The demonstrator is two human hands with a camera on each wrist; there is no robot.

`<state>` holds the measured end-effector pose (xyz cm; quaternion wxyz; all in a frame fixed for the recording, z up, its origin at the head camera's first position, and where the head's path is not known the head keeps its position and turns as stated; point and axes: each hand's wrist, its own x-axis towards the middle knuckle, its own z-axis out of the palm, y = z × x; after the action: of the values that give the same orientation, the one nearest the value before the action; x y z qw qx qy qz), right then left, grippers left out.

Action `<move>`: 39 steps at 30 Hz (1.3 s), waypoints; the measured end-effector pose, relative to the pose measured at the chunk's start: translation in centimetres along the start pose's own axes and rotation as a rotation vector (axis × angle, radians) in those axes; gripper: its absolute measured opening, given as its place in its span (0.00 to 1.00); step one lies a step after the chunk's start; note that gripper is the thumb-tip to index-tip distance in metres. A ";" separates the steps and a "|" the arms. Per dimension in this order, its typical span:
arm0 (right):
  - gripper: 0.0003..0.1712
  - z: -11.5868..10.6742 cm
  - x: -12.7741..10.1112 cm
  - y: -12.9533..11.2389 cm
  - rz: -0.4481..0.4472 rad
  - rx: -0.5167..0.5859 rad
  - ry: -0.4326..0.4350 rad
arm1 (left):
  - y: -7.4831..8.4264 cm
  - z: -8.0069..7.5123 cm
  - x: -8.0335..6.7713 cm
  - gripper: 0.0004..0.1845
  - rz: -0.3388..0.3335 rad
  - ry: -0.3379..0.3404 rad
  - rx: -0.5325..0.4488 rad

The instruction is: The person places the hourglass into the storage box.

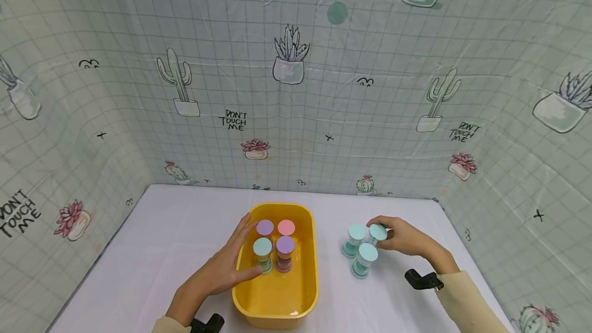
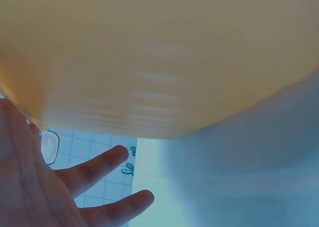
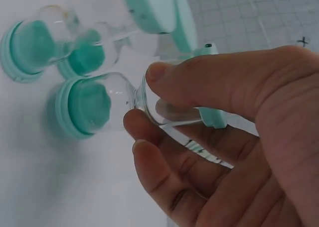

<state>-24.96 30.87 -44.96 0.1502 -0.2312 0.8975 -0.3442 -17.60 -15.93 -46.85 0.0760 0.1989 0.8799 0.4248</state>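
White table [image 1: 162, 240]; wrist-only: thumb-pinched teal hourglass [image 3: 149, 105] glass.

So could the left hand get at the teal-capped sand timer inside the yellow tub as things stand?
Probably yes. The left hand rests on the yellow tub's near-left rim, fingers already beside the teal-capped timer; nothing covers it, though a purple-capped timer stands close beside it.

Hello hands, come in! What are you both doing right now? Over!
Right hand pinches a clear teal-capped sand timer, two more beside. Left hand rests open on the yellow plastic tub, four timers inside. Nothing blocking.
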 end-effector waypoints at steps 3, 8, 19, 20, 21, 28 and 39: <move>0.26 -0.4 0.0 -0.3 0.016 0.004 0.028 | 0.0 0.0 0.0 0.53 0.003 0.004 -0.001; 0.29 -1.2 -0.1 -1.2 0.035 0.026 0.071 | -0.1 -0.1 0.0 0.51 0.023 -0.004 -0.036; 0.32 -2.7 0.1 -2.8 0.047 0.083 0.119 | -0.8 -0.8 0.0 0.44 0.051 -0.002 -0.015; 0.32 -2.8 0.2 -3.0 0.046 0.078 0.124 | -0.9 -0.8 -0.1 0.44 0.058 0.008 0.001; 0.32 -2.9 0.2 -3.2 0.049 0.069 0.131 | -0.9 -0.9 -0.1 0.43 0.064 0.021 0.018; 0.33 -3.8 0.6 -5.5 0.021 0.005 0.148 | -1.3 -0.8 -0.6 0.38 0.142 0.105 0.080; 0.32 -5.5 0.6 -8.5 -0.043 -0.033 0.190 | -2.3 0.1 -0.6 0.35 0.127 0.080 -0.069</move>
<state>-25.17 27.99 -35.30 0.0531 -0.2191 0.9082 -0.3527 -17.72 -17.37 -48.76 0.0203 0.2346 0.8527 0.4663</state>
